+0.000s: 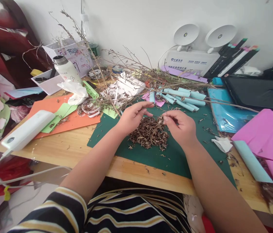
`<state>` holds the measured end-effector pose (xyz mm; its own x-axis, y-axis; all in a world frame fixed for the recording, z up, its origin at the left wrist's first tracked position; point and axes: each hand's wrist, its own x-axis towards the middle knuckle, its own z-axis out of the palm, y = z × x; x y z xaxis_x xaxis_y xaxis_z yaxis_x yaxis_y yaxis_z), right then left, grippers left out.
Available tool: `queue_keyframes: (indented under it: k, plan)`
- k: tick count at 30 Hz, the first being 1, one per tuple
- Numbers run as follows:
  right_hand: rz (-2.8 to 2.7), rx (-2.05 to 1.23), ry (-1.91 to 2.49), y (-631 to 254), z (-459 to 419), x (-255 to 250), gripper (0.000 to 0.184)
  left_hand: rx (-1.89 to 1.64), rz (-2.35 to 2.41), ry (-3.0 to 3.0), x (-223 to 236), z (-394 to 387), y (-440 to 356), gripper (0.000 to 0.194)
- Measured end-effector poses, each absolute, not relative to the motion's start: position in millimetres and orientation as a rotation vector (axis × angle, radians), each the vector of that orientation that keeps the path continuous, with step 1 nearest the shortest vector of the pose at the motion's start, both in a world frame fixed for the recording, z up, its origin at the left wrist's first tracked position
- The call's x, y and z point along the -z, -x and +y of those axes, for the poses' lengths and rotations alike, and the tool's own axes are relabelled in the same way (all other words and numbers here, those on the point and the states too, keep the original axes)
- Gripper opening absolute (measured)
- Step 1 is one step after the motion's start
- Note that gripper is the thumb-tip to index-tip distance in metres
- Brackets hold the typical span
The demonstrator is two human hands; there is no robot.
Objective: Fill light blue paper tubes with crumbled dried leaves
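My left hand [133, 117] is above a heap of dry, crumbled brown leaves [149, 134]. Its index finger is stretched out, while the thumb and a lower finger close on what looks like one end of a thin dried stem. Opposite it, my right hand [182, 127] pinches the stem's other end, with a bit of dry leaf at thumb and index finger. The stem is too fine to see clearly. Under the heap lies a dark green cutting mat [196, 152], sprinkled with leaf scraps.
Dried branches [148, 69] stretch across the back of the table. Several light-blue paper rolls [187, 97] lie behind my hands. To the left are orange paper [61, 118], a white handheld device [28, 129] with a cable, and a white bottle [67, 69]. Pink paper [267, 132] lies at right.
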<state>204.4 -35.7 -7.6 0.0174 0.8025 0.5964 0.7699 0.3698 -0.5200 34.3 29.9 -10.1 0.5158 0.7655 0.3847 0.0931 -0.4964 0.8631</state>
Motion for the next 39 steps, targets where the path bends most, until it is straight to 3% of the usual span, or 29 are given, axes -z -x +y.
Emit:
queue_keyframes:
  k: [5, 9, 11, 17, 22, 26, 33, 39]
  plan:
    - [-1.728, -0.026, 1.391, -207, -34, 9, 0.012, -0.962, 0.744, -1.927, 8, 27, -32, 0.025]
    - [-1.755, -0.009, 1.421, -206, -32, 9, 0.011, -0.962, 0.790, -2.205, 6, 28, -28, 0.049]
    - [-1.769, -0.003, 1.420, -205, -33, 8, 0.010, -0.980, 0.747, -2.276, 4, 28, -27, 0.051]
    - [-1.866, -0.063, 1.284, -204, -33, 6, 0.009, -0.690, 0.543, -2.484, -2, 30, -27, 0.036]
    - [-1.947, -0.070, 1.303, -204, -31, 7, 0.012, -0.467, 0.693, -2.577, -11, 28, -25, 0.018]
    - [-1.868, -0.037, 1.456, -204, -30, 7, 0.019, -0.414, 0.763, -2.639, -15, 24, -24, 0.017]
    - [-1.868, -0.056, 1.711, -203, -30, 6, 0.032, -0.400, 0.788, -2.793, -8, 20, -30, 0.031]
    - [-1.882, -0.078, 1.701, -205, -29, 6, 0.030, -0.363, 0.776, -2.845, -4, 19, -35, 0.014]
